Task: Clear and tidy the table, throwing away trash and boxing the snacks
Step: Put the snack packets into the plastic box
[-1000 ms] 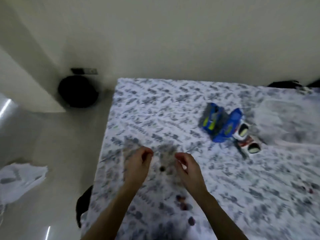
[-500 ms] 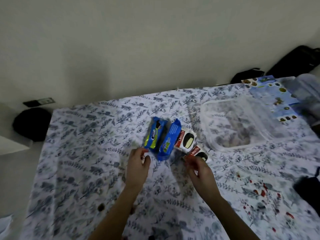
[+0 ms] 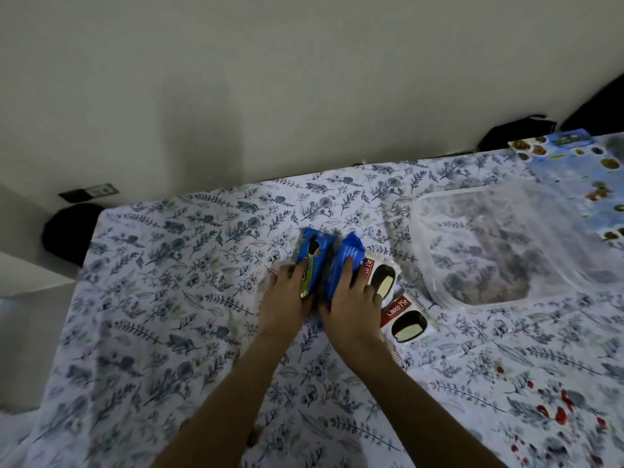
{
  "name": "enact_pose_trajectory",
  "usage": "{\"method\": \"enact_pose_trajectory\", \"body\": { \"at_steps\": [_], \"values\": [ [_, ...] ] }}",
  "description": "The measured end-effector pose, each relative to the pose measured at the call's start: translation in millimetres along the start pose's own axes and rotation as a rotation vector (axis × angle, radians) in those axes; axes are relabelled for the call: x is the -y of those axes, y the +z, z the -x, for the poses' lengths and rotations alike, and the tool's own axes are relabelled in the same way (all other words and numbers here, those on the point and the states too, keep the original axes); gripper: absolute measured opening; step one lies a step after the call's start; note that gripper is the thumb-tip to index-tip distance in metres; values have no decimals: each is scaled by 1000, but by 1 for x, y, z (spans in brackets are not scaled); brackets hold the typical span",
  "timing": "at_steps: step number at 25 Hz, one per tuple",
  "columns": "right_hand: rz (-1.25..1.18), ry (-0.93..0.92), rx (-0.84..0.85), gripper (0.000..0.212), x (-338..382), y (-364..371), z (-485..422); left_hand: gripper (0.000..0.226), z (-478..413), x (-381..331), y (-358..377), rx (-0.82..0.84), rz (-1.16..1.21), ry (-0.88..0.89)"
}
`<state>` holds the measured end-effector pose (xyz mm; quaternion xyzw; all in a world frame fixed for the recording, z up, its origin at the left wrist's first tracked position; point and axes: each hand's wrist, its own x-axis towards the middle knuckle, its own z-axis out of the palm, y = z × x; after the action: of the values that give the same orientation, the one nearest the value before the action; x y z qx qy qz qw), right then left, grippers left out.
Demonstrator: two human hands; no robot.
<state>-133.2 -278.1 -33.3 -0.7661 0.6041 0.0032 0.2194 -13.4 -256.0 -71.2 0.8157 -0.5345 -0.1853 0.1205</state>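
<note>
Left hand (image 3: 287, 295) grips a blue pack (image 3: 312, 261), fingers curled over its near end, while right hand (image 3: 351, 298) clamps a second blue pack (image 3: 346, 265) pressed against it, mid-table (image 3: 169, 298). Two pies (image 3: 383, 280) lie just right of the hands, with the clear box (image 3: 499, 244) beyond. Held shallowly, the slick wrappers could slip free on the lift. The right hand, overlapping one pie's edge, may drag it across the cloth.

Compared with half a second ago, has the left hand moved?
Yes. Against the left blue plastic biscuit packet, the left hand went forward, towards the wall, and now grips it.
</note>
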Motion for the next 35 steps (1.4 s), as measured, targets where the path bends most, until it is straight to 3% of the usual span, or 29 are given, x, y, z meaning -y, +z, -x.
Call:
{"method": "enact_pose_trajectory", "body": {
  "at_steps": [2,6,10,17,23,26,30,35],
  "values": [
    [-89,-7,10,86,-8,1,3,61,8,3,1,-32,79,-9],
    [-456,-38,-17,70,-25,-11,26,43,27,6,-16,-63,787,-180],
    [-1049,98,-11,61,-31,-52,63,33,49,-3,-37,-60,1094,-224],
    [-1132,180,-292,56,-95,-128,74,23,53,-93,-61,105,1296,-118],
    [-952,148,-324,63,-162,-138,38,24,27,-183,-43,189,1124,31],
    [-797,149,-355,67,-181,-133,7,22,10,-215,-16,28,914,124],
    [-601,122,-259,68,-199,-123,-16,27,9,-233,22,-192,486,240],
    [-368,-24,-218,60,-223,-105,-28,24,1,-228,57,-192,-62,511]
  ]
}}
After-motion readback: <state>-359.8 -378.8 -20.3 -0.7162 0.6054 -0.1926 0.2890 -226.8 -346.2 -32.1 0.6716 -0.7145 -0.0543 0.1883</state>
